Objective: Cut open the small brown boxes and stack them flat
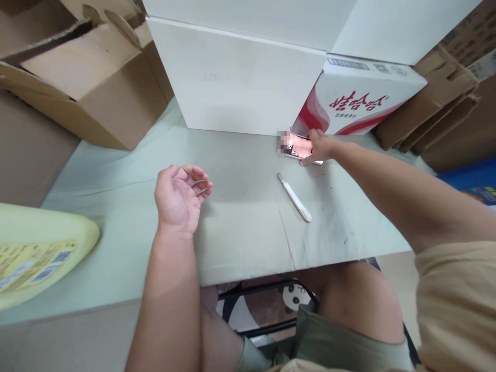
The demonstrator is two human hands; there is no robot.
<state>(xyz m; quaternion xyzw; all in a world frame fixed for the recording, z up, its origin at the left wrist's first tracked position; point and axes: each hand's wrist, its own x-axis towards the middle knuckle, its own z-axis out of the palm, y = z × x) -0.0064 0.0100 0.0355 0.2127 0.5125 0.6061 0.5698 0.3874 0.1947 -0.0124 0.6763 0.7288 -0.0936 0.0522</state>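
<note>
On the left side of the table, my left hand (180, 199) is turned palm up with its fingers curled. Two thin metal prongs (202, 191), which look like tweezers, show at its fingertips; the rest is hidden by the hand. My right hand (318, 146) reaches to the back of the table and grips a phone (299, 146) by its long edges, thumb on the near side. The phone lies face up with its screen lit. Between the hands and nearer to me, a slim white-handled knife (295, 199) with a narrow metal tip lies on the table.
A pale green cloth (248, 237) covers the table. Large white boxes (240, 77) and a red-and-white carton (360, 98) stand along the back. Brown cardboard boxes (116, 88) are at back left, folded cardboard (430, 98) at right. A yellow-green bottle (83, 232) is at left.
</note>
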